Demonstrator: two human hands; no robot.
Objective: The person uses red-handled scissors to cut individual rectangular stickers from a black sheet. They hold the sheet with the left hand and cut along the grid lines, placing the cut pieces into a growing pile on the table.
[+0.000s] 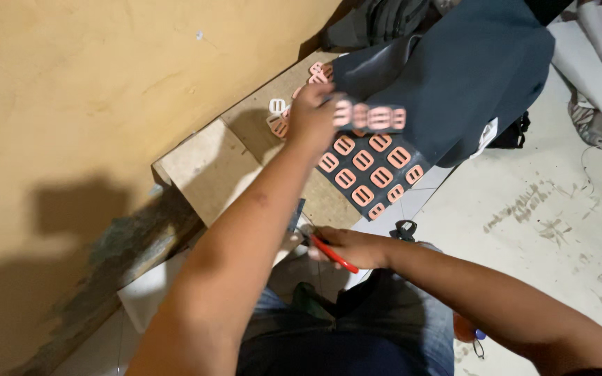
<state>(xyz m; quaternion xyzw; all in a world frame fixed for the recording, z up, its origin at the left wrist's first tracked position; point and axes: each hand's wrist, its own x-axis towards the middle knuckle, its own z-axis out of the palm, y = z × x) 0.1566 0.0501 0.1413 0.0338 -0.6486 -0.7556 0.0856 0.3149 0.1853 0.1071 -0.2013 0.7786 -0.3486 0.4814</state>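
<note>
My left hand (313, 113) is stretched out over a board and grips a dark strip (373, 117) studded with orange rectangular pieces. Below it lies a dark sheet (371, 172) covered with several rows of the same orange pieces. Loose orange and white pieces (278, 117) lie on the board beside that hand. My right hand (352, 247) stays close to my lap and holds a red-handled tool (334, 255), whose tip is hidden near the board's edge.
The wooden board (207, 170) leans against a yellow wall (106, 90). Dark blue fabric (468, 76) is piled at the far side. A black clip (404, 229) lies on the pale floor (545, 209). My jeans fill the bottom.
</note>
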